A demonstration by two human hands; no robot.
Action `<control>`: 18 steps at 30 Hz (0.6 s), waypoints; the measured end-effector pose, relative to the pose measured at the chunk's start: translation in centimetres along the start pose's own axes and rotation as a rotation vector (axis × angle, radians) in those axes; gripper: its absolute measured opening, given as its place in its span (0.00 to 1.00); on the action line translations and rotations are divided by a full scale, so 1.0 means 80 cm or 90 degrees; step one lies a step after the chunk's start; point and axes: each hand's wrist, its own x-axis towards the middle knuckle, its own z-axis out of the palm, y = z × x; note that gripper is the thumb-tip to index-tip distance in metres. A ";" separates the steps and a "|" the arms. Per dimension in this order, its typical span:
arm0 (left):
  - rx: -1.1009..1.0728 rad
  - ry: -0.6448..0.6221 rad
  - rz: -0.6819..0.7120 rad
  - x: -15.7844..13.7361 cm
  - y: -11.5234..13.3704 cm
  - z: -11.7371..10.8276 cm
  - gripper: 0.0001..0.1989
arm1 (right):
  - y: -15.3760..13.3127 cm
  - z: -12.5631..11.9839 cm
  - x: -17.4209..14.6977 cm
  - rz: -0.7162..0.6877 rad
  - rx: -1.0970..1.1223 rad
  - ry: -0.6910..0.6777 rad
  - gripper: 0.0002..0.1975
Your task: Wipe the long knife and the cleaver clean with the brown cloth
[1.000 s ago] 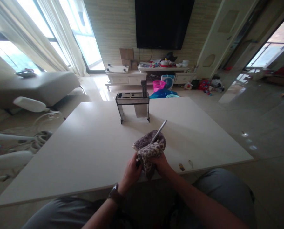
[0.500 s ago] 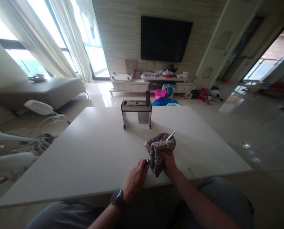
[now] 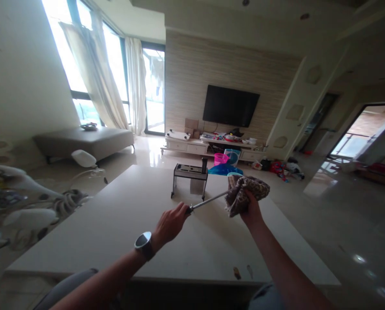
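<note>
My left hand, with a watch on its wrist, is closed around the black handle of a honing steel. The grey rod slants up to the right, above the table. Its far end goes into a brown patterned cloth, bunched in my right hand, and the tip is hidden there. Beyond the hands a knife block with a metal frame stands upright on the white table. A cleaver sits in its right end, dark handle up and broad blade hanging below.
Two small objects, one a brownish piece, lie near the table's front edge. Behind the table are a blue plastic item and a pink basket. White chair-like parts stand at the left. A TV cabinet runs along the wall.
My hands have moved apart and up. The cloth has slid along the rod toward its tip, baring the rod near the handle. The view has tilted upward.
</note>
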 end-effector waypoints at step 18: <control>-0.712 -0.326 -0.184 0.025 -0.017 0.043 0.32 | 0.118 0.076 -0.059 0.161 -0.109 -0.064 0.24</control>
